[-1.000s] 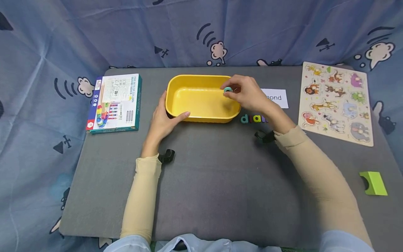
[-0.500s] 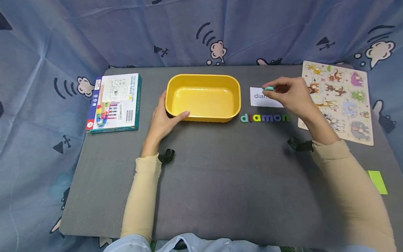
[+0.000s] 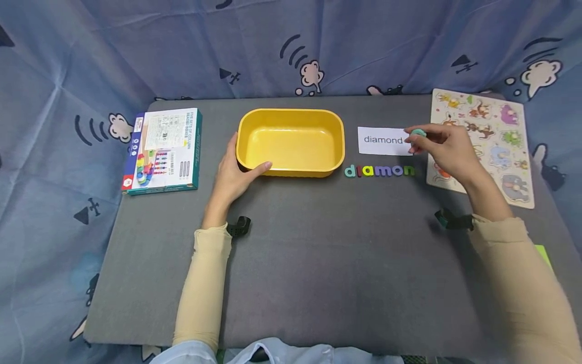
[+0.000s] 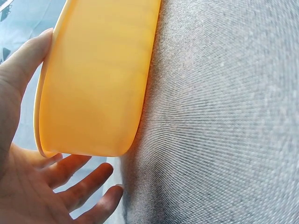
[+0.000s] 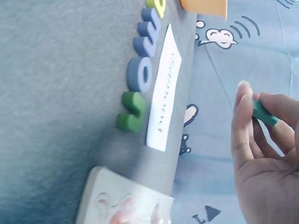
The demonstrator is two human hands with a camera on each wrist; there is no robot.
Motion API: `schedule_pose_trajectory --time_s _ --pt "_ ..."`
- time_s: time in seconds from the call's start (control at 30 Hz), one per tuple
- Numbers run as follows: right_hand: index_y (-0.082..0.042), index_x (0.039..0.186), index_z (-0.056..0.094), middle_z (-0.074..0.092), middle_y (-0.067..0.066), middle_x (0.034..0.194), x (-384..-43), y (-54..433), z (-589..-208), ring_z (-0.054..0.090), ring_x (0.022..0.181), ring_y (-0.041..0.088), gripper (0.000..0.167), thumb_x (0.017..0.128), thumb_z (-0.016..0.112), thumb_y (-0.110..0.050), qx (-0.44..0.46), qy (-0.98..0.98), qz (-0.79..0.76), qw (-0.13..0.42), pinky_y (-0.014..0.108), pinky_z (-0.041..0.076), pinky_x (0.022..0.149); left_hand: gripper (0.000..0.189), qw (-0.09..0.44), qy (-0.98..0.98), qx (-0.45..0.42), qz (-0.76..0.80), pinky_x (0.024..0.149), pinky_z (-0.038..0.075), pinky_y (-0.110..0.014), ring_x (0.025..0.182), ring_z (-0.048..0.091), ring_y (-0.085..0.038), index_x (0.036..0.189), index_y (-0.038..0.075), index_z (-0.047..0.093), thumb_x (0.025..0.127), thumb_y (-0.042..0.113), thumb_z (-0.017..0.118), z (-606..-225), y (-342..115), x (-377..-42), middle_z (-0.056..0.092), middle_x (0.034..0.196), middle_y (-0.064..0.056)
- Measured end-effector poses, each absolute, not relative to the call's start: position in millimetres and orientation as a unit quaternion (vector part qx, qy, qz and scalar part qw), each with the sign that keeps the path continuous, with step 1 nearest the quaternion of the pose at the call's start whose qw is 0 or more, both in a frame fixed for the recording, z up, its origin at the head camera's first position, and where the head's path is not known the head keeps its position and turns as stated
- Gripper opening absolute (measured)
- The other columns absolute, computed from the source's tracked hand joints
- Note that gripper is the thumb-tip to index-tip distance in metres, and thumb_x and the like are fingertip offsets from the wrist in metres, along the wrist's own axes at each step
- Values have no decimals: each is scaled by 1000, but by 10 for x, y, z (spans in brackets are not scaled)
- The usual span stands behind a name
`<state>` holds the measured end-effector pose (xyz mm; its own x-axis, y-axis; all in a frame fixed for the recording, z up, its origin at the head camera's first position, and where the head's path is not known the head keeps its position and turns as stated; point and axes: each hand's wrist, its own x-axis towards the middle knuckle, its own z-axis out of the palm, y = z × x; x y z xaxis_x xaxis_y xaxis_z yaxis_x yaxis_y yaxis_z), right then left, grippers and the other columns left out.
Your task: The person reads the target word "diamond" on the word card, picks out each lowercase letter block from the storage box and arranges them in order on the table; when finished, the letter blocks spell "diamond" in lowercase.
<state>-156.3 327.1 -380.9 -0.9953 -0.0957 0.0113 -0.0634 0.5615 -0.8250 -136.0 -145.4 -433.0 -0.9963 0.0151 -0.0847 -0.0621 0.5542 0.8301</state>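
Observation:
My left hand (image 3: 231, 178) rests against the near left corner of a yellow plastic box (image 3: 295, 173). Its thumb touches the front rim and the fingers spread loosely by the left end; in the left wrist view the lower fingers stand free of the wall. My right hand (image 3: 450, 151) pinches a small teal-green piece (image 3: 419, 132) between thumb and fingers, above the right end of a white card (image 3: 379, 141) printed "diamond". The piece's shape is mostly hidden. Below the card a row of coloured toy letters (image 3: 383, 171) reads "diamon", with the green n (image 3: 408, 171) at its right end.
An animal puzzle board (image 3: 518, 151) lies at the right, partly under my right hand and wrist. A boxed toy set (image 3: 165, 151) lies at the left. A lime-green block (image 3: 543, 253) shows behind my right sleeve. A blue patterned curtain (image 3: 254, 45) hangs along the table's back edge.
My right hand has carried the teal-green piece rightward from over the yellow box, across the card to its right end, uncovering the letter row. My left hand has stayed at the box.

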Motion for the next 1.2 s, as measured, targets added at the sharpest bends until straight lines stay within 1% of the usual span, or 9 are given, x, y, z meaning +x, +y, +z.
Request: schedule_pose_trajectory --time_s 0.07,0.1,0.2,0.3,0.33,0.53,0.73,0.83,1.2 --pt "-3 130 75 72 -25 89 -1543 3308 -3829 70 79 -2 30 106 67 -18 -31 884 -466 28 10 52 71 118 42 881 -14 470 128 29 -55 159 33 -31 172 19 12 86 56 83 -4334 -1453 -1356 26 176 -6" --pt "-3 132 74 71 -25 92 -1531 3325 -3836 69 80 -2 32 106 67 -20 -27 886 -462 33 11 50 65 118 43 882 -14 469 129 28 -55 159 33 -31 172 19 11 86 56 83 -4338 -1455 -1356 26 177 -6" --pt "1 134 72 62 -18 97 -1496 3363 -3851 56 56 2 37 106 67 -21 -27 895 -443 40 21 42 45 118 42 881 -11 472 128 29 -55 159 33 -31 172 18 11 86 55 83 -4337 -1459 -1350 26 176 -6" --pt "2 131 74 57 -4 91 -1471 3389 -3858 38 44 11 34 105 70 -20 -38 917 -396 32 30 31 37 118 41 878 -11 476 128 30 -55 158 34 -31 172 18 11 86 54 84 -4321 -1467 -1340 26 176 -6" --pt "2 129 75 57 0 87 -1466 3398 -3858 34 42 13 33 104 71 -18 -40 923 -382 29 31 30 37 118 41 878 -11 477 128 30 -55 158 34 -31 172 18 11 86 54 84 -4317 -1470 -1337 26 176 -6" --pt "1 123 78 62 14 79 -1435 3478 -3881 45 50 12 26 100 75 -11 -32 947 -320 28 27 36 43 118 42 880 -11 474 128 29 -55 158 34 -31 172 19 11 86 55 83 -4312 -1465 -1336 26 176 -6" --pt "-1 127 77 71 23 98 -1381 3544 -3925 52 61 9 29 102 73 -15 -28 952 -302 51 25 43 49 117 38 880 -9 474 128 30 -55 158 35 -31 172 18 13 86 53 84 -4318 -1449 -1339 27 176 -6" --pt "-1 128 76 73 25 106 -1361 3538 -3936 53 68 10 32 102 73 -20 -38 955 -289 56 26 41 51 117 38 880 -9 473 128 29 -55 158 35 -31 172 18 13 86 54 84 -4323 -1450 -1340 27 176 -6" --pt "4 122 77 69 19 89 -1363 3495 -3986 51 70 20 27 97 74 -7 -94 974 -201 43 28 37 54 118 43 881 -12 471 129 28 -55 159 33 -30 172 18 12 86 55 84 -4308 -1444 -1336 25 177 -7"
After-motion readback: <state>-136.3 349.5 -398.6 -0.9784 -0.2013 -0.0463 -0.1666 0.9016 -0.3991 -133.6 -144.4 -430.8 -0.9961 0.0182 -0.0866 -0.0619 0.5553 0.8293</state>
